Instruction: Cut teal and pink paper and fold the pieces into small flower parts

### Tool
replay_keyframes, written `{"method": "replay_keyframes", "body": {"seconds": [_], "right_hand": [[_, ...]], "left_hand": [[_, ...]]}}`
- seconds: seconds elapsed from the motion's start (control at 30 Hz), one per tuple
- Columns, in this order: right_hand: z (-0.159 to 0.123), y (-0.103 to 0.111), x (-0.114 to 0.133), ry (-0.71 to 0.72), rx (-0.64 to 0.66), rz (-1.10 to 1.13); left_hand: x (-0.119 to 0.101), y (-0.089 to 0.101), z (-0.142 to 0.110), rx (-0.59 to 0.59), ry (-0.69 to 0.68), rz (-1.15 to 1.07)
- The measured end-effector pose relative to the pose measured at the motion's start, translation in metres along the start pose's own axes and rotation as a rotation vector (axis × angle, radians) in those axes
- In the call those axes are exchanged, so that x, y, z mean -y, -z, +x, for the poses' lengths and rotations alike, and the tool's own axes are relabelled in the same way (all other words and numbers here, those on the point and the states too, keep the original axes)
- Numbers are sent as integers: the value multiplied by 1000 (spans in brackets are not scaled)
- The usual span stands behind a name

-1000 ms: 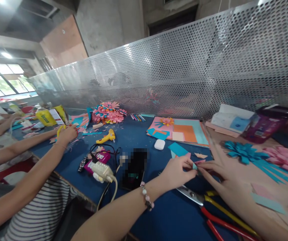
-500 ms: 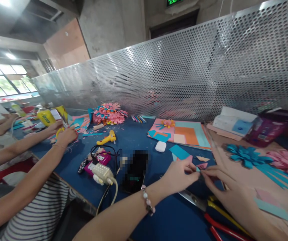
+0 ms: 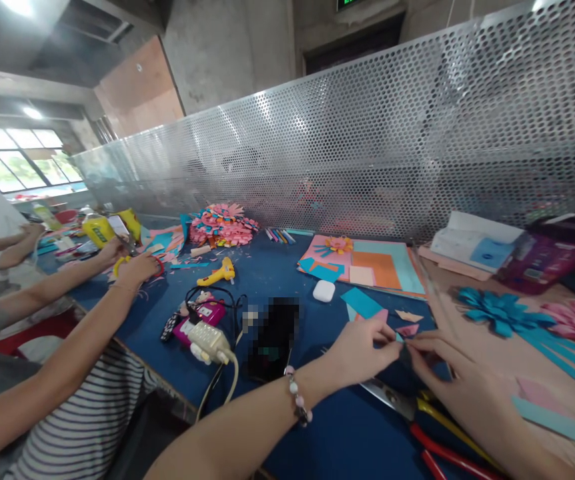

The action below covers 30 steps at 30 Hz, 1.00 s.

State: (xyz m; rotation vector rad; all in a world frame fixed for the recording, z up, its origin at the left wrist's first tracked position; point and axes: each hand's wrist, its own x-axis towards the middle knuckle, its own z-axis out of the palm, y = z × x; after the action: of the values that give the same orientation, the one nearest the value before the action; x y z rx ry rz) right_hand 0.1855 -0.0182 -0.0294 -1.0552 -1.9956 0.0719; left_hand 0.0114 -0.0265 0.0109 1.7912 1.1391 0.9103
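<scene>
The person's left hand (image 3: 360,350) has the thumb and the index finger pressed together, and between their tips it seems to pinch a small light blue paper piece (image 3: 398,337), of which only a corner is visible. This piece is above the blue table (image 3: 327,433), just beside the left edge of the pale pink board (image 3: 450,277) on the right side. The right hand (image 3: 460,363) comes to the same place, its thumb and index finger nearly meeting; whether they hold the paper too, I cannot tell. Between the hands and the table's far edge lie a pink paper scrap (image 3: 407,330) and a peach paper scrap (image 3: 409,316). Large scissors (image 3: 390,398) lie below both hands, towards the near edge. I judge that the step in hand is fine fingertip work on the small piece; the next move would call for a light, steady pinch, because such thin paper may crease or slip easily.
</scene>
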Motion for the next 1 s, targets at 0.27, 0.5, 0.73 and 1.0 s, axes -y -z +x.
{"method": "replay_keyframes", "body": {"seconds": [0.27, 0.5, 0.73, 1.0], "right_hand": [[4, 3, 6, 14, 14, 21], [0, -1, -2, -20, 25, 15], [-1, -1, -6, 3, 45, 1], [4, 2, -1, 12, 43, 6]], "left_hand": [[0, 1, 0, -14, -12, 36], [1, -1, 1, -11, -1, 32], [-1, 1, 0, 16, 22, 49], [1, 2, 1, 22, 47, 10]]}}
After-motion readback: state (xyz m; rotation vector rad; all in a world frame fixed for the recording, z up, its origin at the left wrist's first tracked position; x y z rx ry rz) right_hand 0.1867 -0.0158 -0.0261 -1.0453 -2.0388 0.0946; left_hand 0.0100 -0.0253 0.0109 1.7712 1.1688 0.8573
